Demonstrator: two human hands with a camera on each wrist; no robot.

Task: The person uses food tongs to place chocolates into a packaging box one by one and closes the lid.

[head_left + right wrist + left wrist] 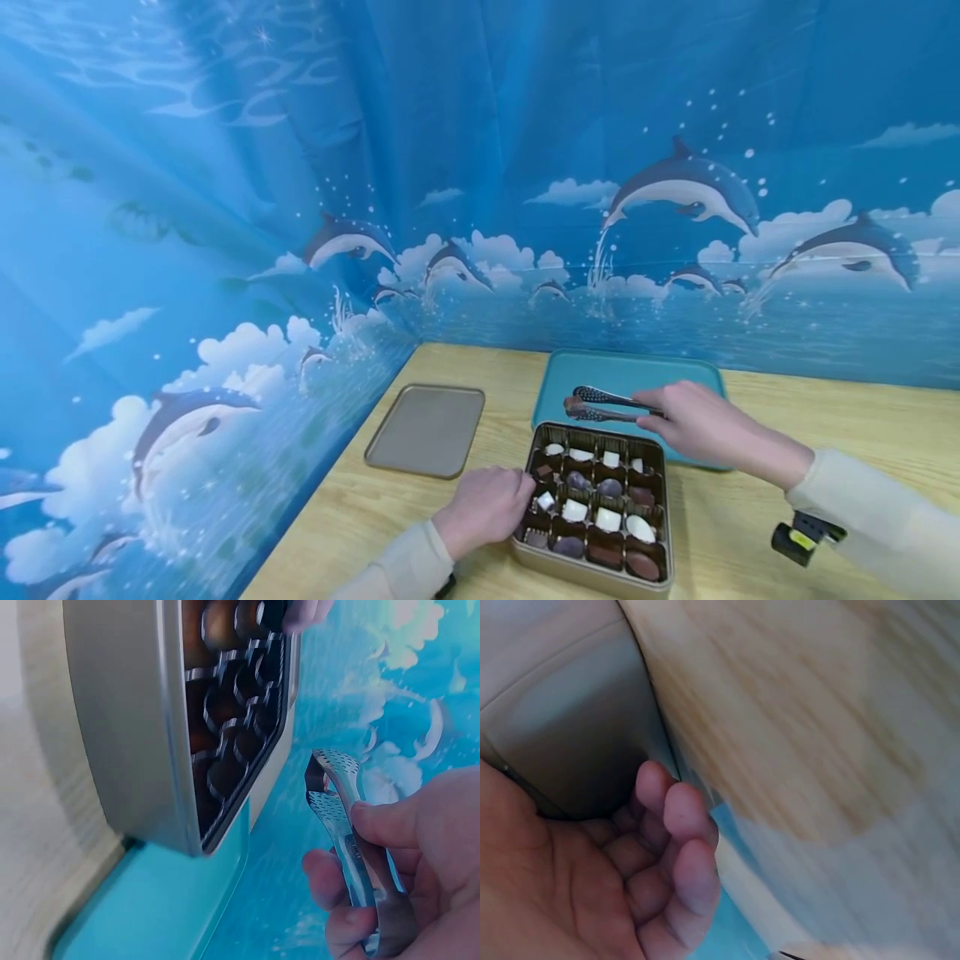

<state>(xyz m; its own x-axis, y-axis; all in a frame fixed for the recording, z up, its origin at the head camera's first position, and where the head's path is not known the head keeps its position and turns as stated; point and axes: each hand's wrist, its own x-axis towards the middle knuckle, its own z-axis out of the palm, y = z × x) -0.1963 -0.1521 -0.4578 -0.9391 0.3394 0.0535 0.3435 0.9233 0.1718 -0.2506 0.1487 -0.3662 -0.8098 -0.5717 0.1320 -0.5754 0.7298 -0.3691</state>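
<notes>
A square metal tin [592,575] holds chocolates in a divided dark tray, white, brown and dark pieces in rows. My left hand [487,504] grips the tin's left rim; its curled fingers [694,877] lie against the tin's side [577,727] in the left wrist view. With my right hand [697,421] I hold perforated metal tongs [607,398] above the teal tray [630,367], just behind the tin. A small brown chocolate [573,406] sits at the tongs' tips. In the right wrist view, thumb and fingers press the tongs [349,840] from both sides.
A flat metal lid [427,429] lies on the wooden table [345,517] left of the tin. The teal tray reaches under or close behind the tin's back edge. A blue dolphin-print curtain [487,167] borders the table at the back and left.
</notes>
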